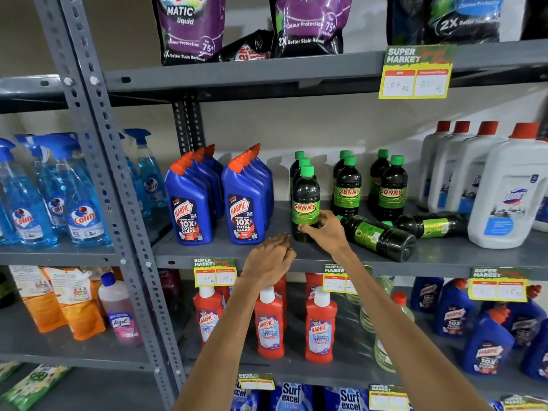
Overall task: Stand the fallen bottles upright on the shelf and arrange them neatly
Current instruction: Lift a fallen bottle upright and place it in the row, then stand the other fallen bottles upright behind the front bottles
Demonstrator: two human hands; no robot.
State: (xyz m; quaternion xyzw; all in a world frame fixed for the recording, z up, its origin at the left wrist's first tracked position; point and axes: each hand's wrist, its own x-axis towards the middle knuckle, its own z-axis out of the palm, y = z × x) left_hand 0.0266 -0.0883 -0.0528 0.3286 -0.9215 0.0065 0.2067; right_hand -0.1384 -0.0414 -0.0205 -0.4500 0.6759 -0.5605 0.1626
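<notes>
The right hand (pixel 324 232) has its grip closed round the lower part of an upright green-capped SUNNY bottle (pixel 305 203) near the front edge of the grey shelf (pixel 267 250), while the left hand (pixel 271 259) hovers loosely curled at that edge, gripping nothing. Just right of it two SUNNY bottles lie fallen, one (pixel 379 235) pointing base-out toward the edge, the other (pixel 430 223) behind it. Blue HARPIC "10X TOTAL CLEAN" bottles (pixel 216 203) stand left, with bare shelf between; "SUPER MARKET" tags (pixel 214 271) hang below.
</notes>
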